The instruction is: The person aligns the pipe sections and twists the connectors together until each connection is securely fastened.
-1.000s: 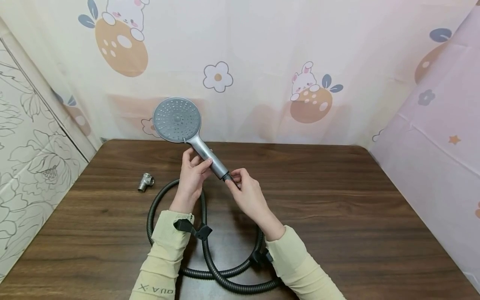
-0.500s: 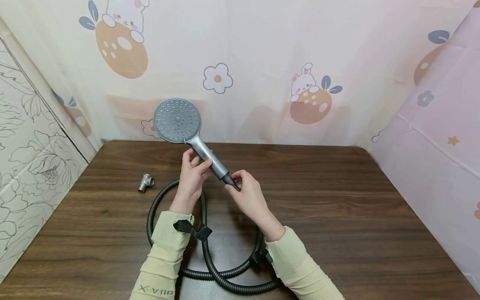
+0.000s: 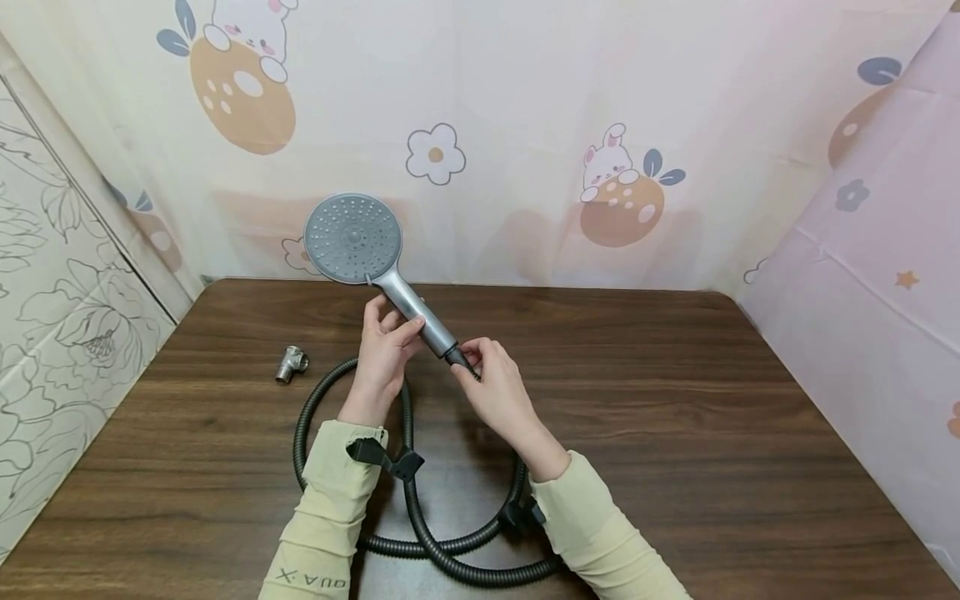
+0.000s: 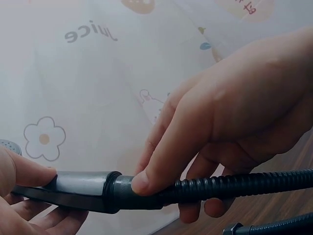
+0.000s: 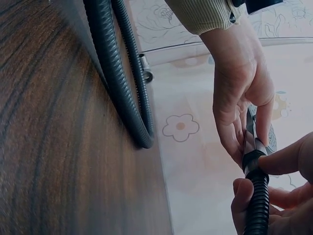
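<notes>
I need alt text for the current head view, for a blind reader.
A left hand grips the handle of a grey shower head while the right hand pinches the end of a black hose at the handle's base, above a wooden table. The hose loops below, and a metal fitting lies on the table to the left.

The left arm (image 3: 330,500) and right arm (image 3: 600,529) slanted inward over the worktop (image 3: 712,400). The left hand (image 3: 384,358) — seen from the head, nearer the far edge — gripped between thumb (image 4: 34,169) and fingers (image 4: 61,223). Close beside, the right hand (image 3: 501,392) pinched, its thumb (image 4: 161,164) opposite bent fingers (image 4: 190,211).
</notes>
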Demonstrator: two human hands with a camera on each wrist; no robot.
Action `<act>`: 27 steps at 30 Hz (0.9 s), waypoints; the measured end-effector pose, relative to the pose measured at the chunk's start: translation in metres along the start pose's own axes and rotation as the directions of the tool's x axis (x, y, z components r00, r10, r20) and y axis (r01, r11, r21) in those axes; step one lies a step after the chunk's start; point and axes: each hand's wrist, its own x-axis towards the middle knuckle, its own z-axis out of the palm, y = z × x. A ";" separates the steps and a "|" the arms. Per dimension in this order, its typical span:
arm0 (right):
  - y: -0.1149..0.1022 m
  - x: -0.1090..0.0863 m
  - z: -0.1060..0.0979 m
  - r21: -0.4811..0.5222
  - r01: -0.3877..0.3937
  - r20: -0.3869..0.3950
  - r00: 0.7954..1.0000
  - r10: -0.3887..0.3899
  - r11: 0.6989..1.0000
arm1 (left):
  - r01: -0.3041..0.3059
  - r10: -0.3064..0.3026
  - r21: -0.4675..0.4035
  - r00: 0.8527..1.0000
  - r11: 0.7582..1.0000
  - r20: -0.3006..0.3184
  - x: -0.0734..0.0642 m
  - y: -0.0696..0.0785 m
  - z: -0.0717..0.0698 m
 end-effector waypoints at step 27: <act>0.000 0.001 -0.003 0.050 -0.010 0.053 0.999 0.007 0.999 | -0.013 0.013 0.001 1.000 1.000 -0.004 -0.002 0.003 0.002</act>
